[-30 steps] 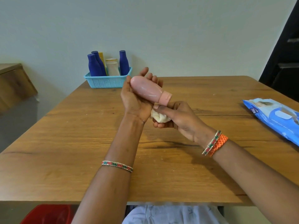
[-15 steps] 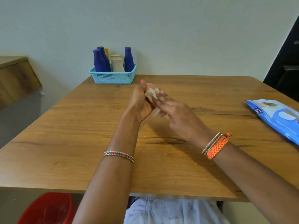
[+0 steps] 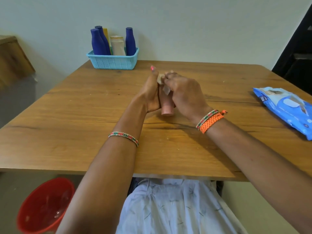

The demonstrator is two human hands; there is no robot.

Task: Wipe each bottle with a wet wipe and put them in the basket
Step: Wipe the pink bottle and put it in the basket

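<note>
1. My left hand [image 3: 149, 97] and right hand [image 3: 183, 93] meet above the middle of the table [image 3: 67, 125]. The left cups the pink bottle [image 3: 166, 107] from its left side. The right has its fingers curled over the bottle's upper part, pressing a white wet wipe [image 3: 166, 89] against it.
2. The table is wooden and fills most of my view.
3. I see a red bucket [image 3: 42, 206] on the floor, below the table's near-left edge.
4. A blue wipes pack [image 3: 285, 108] lies flat near the right edge, well apart from my hands.
5. The light-blue basket [image 3: 113, 62] sits at the far edge against the wall. It holds three dark blue bottles [image 3: 97, 42], a yellow one [image 3: 106, 33] and a pale one [image 3: 117, 45], all upright.
6. The pink bottle lies between my palms with its cap end pointing toward me; only that lower part shows.
7. The wipe is crumpled and mostly hidden by my fingers.
</note>
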